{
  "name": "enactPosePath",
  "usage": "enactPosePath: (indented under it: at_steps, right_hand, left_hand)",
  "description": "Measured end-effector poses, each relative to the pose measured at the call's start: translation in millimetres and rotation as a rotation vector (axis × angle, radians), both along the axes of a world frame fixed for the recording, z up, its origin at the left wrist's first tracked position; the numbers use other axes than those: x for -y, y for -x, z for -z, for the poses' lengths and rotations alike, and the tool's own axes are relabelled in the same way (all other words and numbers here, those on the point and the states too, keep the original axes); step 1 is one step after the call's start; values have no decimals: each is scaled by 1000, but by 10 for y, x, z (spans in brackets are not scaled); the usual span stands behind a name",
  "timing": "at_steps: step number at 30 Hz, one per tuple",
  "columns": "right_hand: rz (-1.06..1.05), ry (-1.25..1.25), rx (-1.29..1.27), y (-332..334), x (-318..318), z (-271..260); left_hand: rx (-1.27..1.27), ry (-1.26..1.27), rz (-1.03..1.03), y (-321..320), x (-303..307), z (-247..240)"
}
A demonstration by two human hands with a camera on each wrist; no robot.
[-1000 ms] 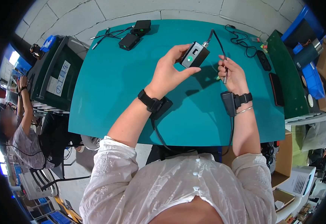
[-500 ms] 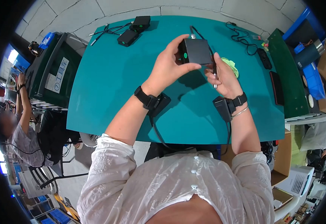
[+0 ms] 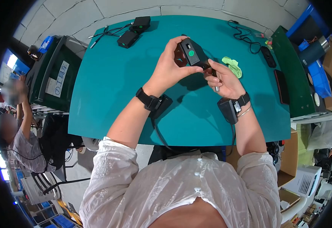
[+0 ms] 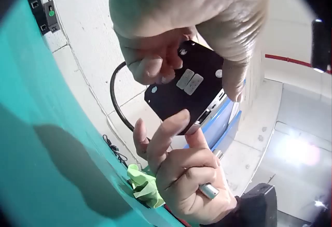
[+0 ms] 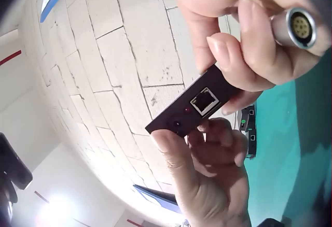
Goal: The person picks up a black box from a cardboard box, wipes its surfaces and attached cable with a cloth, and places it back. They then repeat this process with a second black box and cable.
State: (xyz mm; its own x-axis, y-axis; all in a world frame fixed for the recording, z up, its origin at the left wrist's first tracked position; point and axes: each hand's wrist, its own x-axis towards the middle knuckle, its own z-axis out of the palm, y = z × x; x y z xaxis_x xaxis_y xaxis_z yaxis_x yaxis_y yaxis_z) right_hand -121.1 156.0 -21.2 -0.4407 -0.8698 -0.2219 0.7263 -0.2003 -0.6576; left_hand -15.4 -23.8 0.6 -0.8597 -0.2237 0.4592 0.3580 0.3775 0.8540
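Note:
My left hand [image 3: 164, 74] grips a small black box [image 3: 198, 57] over the table, thumb on the near edge and fingers round the far side. A green round sticker marks one end face. In the right wrist view, another face of the box [image 5: 176, 121] shows a network socket [image 5: 204, 101] and a small round hole. Two pale labels [image 4: 190, 82] sit on its flat side in the left wrist view. My right hand [image 3: 226, 80] holds the box's cable by its round metal connector [image 5: 301, 27], pins visible inside, while its thumb and fingertips touch the box corner.
A crumpled light-green cloth [image 3: 232, 67] lies beyond my right hand. Two more black boxes [image 3: 128, 39] with cables are at the back left. A black cable [image 3: 246, 37], a dark handheld device [image 3: 268, 57] and a phone [image 3: 281, 86] lie along the right side.
My right hand has moved left to the box, carrying the cable end. My left hand has turned the box over, and the green cloth has come into sight.

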Motion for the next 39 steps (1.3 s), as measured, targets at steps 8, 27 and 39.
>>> enactPosePath:
  at_steps: [8,27,39]
  right_hand:
    - [40,-25,-67,30,-3,-29]
    - [313,-85,-201,141,-93,-118]
    - [471,193,-523,239,-276,-232]
  left_hand:
    - [87,-578,-8,7,167,-29]
    - [-66,-1156,219,6,521,-6]
    - [-67,-1433,302,66,597,68]
